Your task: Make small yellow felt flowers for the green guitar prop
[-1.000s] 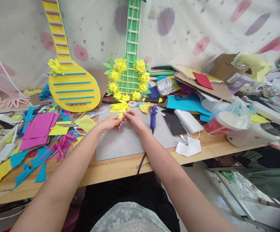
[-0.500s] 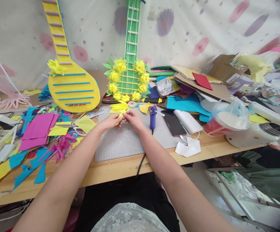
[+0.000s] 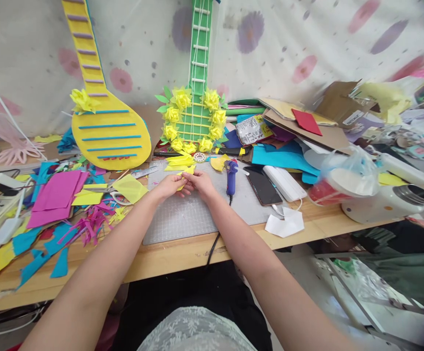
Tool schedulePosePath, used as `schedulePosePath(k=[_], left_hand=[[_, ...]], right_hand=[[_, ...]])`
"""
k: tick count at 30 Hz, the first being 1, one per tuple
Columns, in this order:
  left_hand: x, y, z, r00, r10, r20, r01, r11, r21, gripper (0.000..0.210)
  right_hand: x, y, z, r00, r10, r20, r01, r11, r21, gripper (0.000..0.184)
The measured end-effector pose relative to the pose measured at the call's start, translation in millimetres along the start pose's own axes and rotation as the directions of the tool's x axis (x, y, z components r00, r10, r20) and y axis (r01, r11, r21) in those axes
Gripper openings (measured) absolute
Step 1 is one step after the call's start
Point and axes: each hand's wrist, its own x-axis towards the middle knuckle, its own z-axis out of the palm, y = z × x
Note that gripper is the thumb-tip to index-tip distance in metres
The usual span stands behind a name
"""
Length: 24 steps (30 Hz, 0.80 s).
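Observation:
Close together over the grey cutting mat (image 3: 182, 222), my left hand (image 3: 168, 187) and my right hand (image 3: 201, 183) both grip a small piece of yellow paper (image 3: 187, 171). Fingers on both sides are closed on it and cover part of it. Just beyond them lie more yellow paper strips (image 3: 178, 162) and a small tape roll (image 3: 199, 157). A blue glue gun (image 3: 231, 177) stands to the right of my right hand. Behind, a green paper guitar (image 3: 196, 123) ringed with yellow paper flowers and a yellow paper guitar (image 3: 111, 134) lean upright.
At left lie magenta sheets (image 3: 57, 199), blue scraps (image 3: 60, 263) and scissors (image 3: 118, 197). To the right are a phone (image 3: 263, 186), a white power bank (image 3: 284, 183), a cup in a plastic bag (image 3: 336, 183) and a white bottle (image 3: 376, 204). Cardboard and coloured sheets pile up behind them.
My fingers have shifted on the yellow paper, which now lies flatter between them. My right hand's lower fingers are stretched out a little more. The things on the table stay where they were.

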Motion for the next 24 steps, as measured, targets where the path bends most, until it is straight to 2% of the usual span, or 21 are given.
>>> schedulePosePath(k=[5, 14, 19, 24], left_hand=[[0.5, -2.1, -0.1, 1.000, -0.010, -0.008, 0.010, 0.998, -0.064, 0.030], [-3.2, 2.1, 2.0, 1.000, -0.013, -0.008, 0.012, 0.998, -0.061, 0.023], [-4.7, 2.3, 1.9, 0.999, -0.041, -0.004, 0.041, 0.999, -0.031, 0.022], [-5.8, 4.0, 2.2, 0.999, -0.048, 0.012, 0.048, 0.999, -0.021, 0.023]], right_hand=[[1.6, -0.5, -2.0, 0.999, 0.044, -0.029, -0.043, 0.999, 0.020, 0.034], [3.0, 0.4, -4.4, 0.999, 0.001, -0.039, 0.000, 0.999, 0.041, 0.035], [4.0, -1.8, -5.7, 0.994, -0.024, -0.109, 0.026, 0.999, 0.018, 0.030], [3.6, -4.4, -5.3, 0.988, -0.051, -0.143, 0.052, 0.999, 0.007, 0.035]])
